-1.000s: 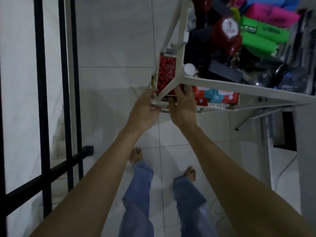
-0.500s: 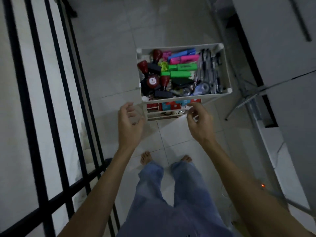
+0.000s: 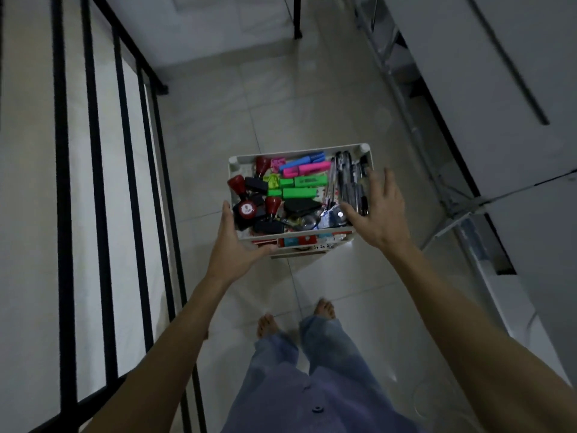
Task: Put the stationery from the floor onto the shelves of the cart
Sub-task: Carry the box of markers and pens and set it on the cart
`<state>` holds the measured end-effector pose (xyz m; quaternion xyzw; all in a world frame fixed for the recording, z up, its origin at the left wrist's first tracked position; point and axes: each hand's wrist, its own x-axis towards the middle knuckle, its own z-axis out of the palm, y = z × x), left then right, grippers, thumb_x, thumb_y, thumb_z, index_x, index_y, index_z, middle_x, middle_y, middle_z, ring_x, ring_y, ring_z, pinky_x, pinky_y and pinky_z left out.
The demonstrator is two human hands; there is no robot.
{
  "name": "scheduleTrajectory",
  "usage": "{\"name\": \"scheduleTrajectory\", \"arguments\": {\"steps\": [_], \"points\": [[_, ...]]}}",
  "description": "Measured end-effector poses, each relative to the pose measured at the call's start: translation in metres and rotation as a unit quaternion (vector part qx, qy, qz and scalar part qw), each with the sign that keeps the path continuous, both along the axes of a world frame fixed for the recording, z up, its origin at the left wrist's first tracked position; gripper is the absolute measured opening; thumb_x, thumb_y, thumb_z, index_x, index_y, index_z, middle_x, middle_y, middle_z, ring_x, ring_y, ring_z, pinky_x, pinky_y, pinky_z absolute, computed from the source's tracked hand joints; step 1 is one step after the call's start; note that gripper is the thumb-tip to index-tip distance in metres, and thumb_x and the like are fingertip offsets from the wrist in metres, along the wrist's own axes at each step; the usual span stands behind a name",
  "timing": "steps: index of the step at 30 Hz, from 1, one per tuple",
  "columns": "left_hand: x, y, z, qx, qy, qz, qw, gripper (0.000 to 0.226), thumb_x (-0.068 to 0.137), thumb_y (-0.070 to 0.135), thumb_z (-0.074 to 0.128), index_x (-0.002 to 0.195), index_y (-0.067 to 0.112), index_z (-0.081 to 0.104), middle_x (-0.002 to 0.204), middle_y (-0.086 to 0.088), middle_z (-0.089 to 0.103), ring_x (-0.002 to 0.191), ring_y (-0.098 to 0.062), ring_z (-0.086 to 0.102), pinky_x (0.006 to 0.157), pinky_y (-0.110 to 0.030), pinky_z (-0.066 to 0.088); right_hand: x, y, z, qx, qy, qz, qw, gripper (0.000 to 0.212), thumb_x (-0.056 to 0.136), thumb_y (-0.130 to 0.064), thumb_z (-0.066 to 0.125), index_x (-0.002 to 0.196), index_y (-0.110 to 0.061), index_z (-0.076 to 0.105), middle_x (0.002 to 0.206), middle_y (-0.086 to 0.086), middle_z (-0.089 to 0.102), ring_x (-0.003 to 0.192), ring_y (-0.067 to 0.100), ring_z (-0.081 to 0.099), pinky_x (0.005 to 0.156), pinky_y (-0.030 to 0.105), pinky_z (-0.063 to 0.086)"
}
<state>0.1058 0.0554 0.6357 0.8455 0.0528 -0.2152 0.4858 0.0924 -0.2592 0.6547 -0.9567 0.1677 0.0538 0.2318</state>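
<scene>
Below both open, empty hands stands the cart (image 3: 296,150), stationery (image 3: 295,192) heaped on its top shelf; left hand (image 3: 232,245) flanks its left edge, right hand (image 3: 379,214) its right.

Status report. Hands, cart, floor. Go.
Left hand and right hand open, empty, at cart sides. Top shelf full of stationery. Visible floor bare.

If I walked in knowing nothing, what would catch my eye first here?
Most likely the white plastic cart in the middle of the pale tiled floor, its top shelf crammed with neon green highlighters, pink highlighters and red-topped stamps. Two bare hands, left and right, spread open at its near corners. Black metal railing bars line the left side.
</scene>
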Motion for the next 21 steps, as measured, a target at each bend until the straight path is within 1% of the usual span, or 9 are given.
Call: {"name": "scheduleTrajectory", "arguments": {"steps": [2,5,7,9,11,13,16,18,21], "points": [[-0.001,-0.006,-0.003,0.006,-0.002,0.012,1.0,0.152,0.058,0.05,0.097,0.164,0.023,-0.009,0.172,0.001,0.018,0.154,-0.016,0.026,0.125,-0.04,0.028,0.009,-0.001,-0.008,0.03,0.047,0.016,0.998,0.097,0.092,-0.071,0.052,0.164,-0.024,0.008,0.171,0.017,-0.001,0.155,0.042,0.017,0.12,0.063,0.027],[-0.002,-0.015,-0.005,0.014,-0.024,0.037,0.999,0.149,0.059,0.044,0.098,0.165,0.022,-0.005,0.171,-0.002,0.017,0.155,-0.019,0.026,0.125,-0.043,0.029,0.012,-0.002,-0.016,0.038,0.064,0.033,0.997,0.091,0.095,-0.067,0.051,0.164,-0.029,0.006,0.171,0.014,-0.002,0.149,0.045,0.031,0.116,0.062,0.036],[-0.001,-0.019,-0.007,0.007,-0.044,0.048,0.998,0.144,0.058,0.044,0.099,0.164,0.023,0.004,0.167,-0.003,0.026,0.153,-0.019,0.031,0.124,-0.045,0.032,0.011,-0.004,-0.017,0.053,0.055,0.011,0.997,0.087,0.097,-0.063,0.051,0.164,-0.032,0.006,0.171,0.013,0.007,0.146,0.045,0.037,0.117,0.061,0.035],[-0.002,-0.02,-0.012,-0.003,-0.051,0.06,0.997,0.139,0.057,0.044,0.099,0.162,0.024,0.011,0.163,-0.002,0.034,0.149,-0.018,0.038,0.122,-0.048,0.037,0.009,-0.006,-0.016,0.076,0.038,-0.01,0.996,0.087,0.099,-0.06,0.051,0.164,-0.034,0.0,0.167,0.014,0.019,0.14,0.043,0.045,0.113,0.061,0.037],[0.0,-0.022,-0.012,-0.002,-0.057,0.067,0.996,0.136,0.059,0.037,0.1,0.162,0.022,0.014,0.163,-0.002,0.035,0.148,-0.017,0.039,0.122,-0.047,0.038,0.006,-0.004,-0.016,0.101,0.003,-0.019,0.995,0.087,0.101,-0.056,0.051,0.163,-0.034,-0.005,0.164,0.013,0.028,0.135,0.041,0.05,0.111,0.059,0.04],[0.004,-0.022,-0.011,-0.004,-0.065,0.061,0.996,0.133,0.059,0.028,0.1,0.162,0.019,0.016,0.161,-0.002,0.037,0.146,-0.014,0.04,0.122,-0.043,0.038,0.001,0.001,-0.017,0.128,-0.02,-0.052,0.99,0.089,0.101,-0.055,0.051,0.164,-0.03,-0.007,0.163,0.014,0.033,0.138,0.039,0.049,0.113,0.055,0.038],[0.014,-0.021,-0.011,-0.017,-0.059,0.037,0.997,0.132,0.057,0.022,0.101,0.161,0.019,0.019,0.158,-0.002,0.042,0.142,-0.011,0.045,0.119,-0.039,0.042,-0.01,0.004,-0.025,0.167,-0.015,-0.13,0.977,0.096,0.098,-0.062,0.053,0.164,-0.025,-0.007,0.16,0.016,0.04,0.14,0.037,0.048,0.114,0.053,0.038],[0.025,-0.025,-0.008,-0.027,-0.053,0.015,0.998,0.132,0.055,0.022,0.102,0.16,0.021,0.022,0.156,-0.001,0.045,0.141,-0.012,0.049,0.117,-0.04,0.045,-0.017,0.001,-0.031,0.178,-0.011,-0.173,0.969,0.098,0.094,-0.07,0.05,0.163,-0.027,-0.004,0.152,0.017,0.051,0.133,0.037,0.055,0.111,0.054,0.044],[0.05,-0.035,-0.004,-0.026,-0.056,-0.034,0.997,0.131,0.054,0.023,0.103,0.159,0.018,0.024,0.154,-0.004,0.047,0.138,-0.013,0.052,0.114,-0.037,0.048,-0.023,-0.003,-0.034,0.176,-0.03,-0.223,0.958,0.098,0.09,-0.078,0.045,0.161,-0.027,0.003,0.132,0.018,0.066,0.116,0.035,0.066,0.1,0.054,0.054]]}}
